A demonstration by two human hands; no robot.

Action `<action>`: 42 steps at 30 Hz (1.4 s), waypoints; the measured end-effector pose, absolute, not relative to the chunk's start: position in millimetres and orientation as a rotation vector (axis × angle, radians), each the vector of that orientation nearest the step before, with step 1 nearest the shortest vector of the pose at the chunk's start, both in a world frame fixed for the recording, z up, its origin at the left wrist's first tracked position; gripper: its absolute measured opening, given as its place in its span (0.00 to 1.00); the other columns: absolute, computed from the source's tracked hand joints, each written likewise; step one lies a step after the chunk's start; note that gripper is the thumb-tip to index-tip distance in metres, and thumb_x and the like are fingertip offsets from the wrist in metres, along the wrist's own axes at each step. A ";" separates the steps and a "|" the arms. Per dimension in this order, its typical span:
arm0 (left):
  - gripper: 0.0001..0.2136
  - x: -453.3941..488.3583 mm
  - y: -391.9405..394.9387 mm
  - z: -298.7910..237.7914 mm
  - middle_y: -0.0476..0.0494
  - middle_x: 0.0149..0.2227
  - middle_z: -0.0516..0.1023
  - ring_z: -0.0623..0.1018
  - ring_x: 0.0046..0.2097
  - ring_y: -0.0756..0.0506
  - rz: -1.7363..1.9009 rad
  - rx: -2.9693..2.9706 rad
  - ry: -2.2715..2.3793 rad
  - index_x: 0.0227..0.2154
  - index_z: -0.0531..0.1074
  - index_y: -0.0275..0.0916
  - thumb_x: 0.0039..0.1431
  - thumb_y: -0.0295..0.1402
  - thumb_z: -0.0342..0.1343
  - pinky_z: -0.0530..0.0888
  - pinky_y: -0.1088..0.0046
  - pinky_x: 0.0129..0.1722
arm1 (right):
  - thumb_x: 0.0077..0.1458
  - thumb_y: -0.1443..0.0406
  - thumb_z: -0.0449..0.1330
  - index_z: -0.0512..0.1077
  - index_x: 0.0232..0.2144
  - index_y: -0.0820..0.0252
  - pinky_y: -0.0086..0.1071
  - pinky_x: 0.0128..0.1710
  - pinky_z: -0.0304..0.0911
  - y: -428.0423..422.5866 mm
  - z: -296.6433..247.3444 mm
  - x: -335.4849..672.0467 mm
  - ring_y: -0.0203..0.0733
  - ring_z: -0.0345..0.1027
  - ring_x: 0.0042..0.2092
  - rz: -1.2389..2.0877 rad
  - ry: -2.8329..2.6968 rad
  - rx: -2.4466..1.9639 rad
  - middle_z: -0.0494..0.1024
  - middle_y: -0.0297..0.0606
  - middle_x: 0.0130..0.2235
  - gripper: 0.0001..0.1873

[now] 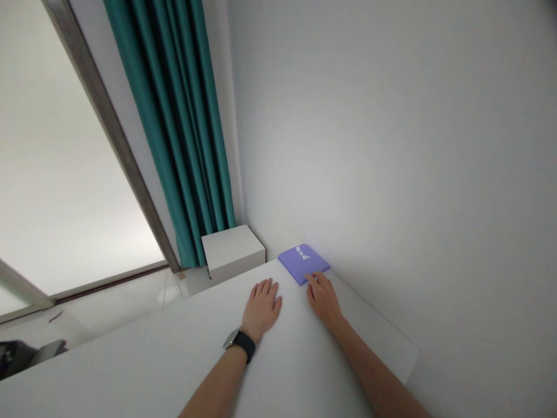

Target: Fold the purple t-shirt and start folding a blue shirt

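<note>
A purple notebook (303,263) with white lettering lies flat at the far corner of a white table (174,354), close to the wall. My right hand (322,298) rests on the table with its fingertips touching the notebook's near edge, fingers stretched out. My left hand (261,306) lies flat and open on the table a little to the left of the notebook, holding nothing. A dark watch sits on my left wrist.
A white box (232,249) stands on the floor beyond the table's far edge. A teal curtain (183,128) hangs beside a large window (56,174). A plain white wall (391,145) runs along the table's right side.
</note>
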State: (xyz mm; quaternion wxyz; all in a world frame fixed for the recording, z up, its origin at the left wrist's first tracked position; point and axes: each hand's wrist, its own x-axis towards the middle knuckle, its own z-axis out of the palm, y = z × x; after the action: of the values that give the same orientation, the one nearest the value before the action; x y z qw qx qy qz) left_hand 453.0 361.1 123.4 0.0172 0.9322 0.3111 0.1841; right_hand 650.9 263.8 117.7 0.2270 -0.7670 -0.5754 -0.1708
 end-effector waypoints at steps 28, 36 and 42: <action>0.13 169.3 293.4 148.7 0.39 0.51 0.74 0.70 0.53 0.39 0.443 2.671 1.556 0.48 0.71 0.42 0.63 0.35 0.48 0.66 0.58 0.53 | 0.58 0.70 0.53 0.67 0.56 0.55 0.39 0.49 0.62 280.4 140.1 363.9 0.47 0.67 0.50 -0.060 -2.126 -1.723 0.74 0.43 0.48 0.23; 0.17 139.0 271.5 137.2 0.41 0.59 0.69 0.65 0.60 0.40 0.481 2.615 1.480 0.54 0.67 0.43 0.62 0.33 0.50 0.61 0.59 0.60 | 0.58 0.66 0.56 0.73 0.48 0.54 0.46 0.52 0.57 272.0 130.2 321.0 0.53 0.65 0.52 -0.128 -2.145 -1.777 0.75 0.45 0.48 0.16; 0.14 143.0 272.4 143.6 0.43 0.55 0.71 0.68 0.56 0.40 0.469 2.630 1.493 0.51 0.69 0.45 0.63 0.33 0.50 0.63 0.59 0.56 | 0.59 0.67 0.54 0.71 0.52 0.54 0.43 0.56 0.55 272.9 113.3 336.4 0.50 0.63 0.55 -0.076 -2.188 -1.601 0.74 0.44 0.52 0.18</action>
State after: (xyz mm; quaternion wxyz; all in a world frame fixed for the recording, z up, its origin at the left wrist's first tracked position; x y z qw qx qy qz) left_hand 143.0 272.4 143.6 0.0407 0.8587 0.4873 0.1532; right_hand 336.4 272.9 113.3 0.2128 -0.5767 -0.7883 -0.0272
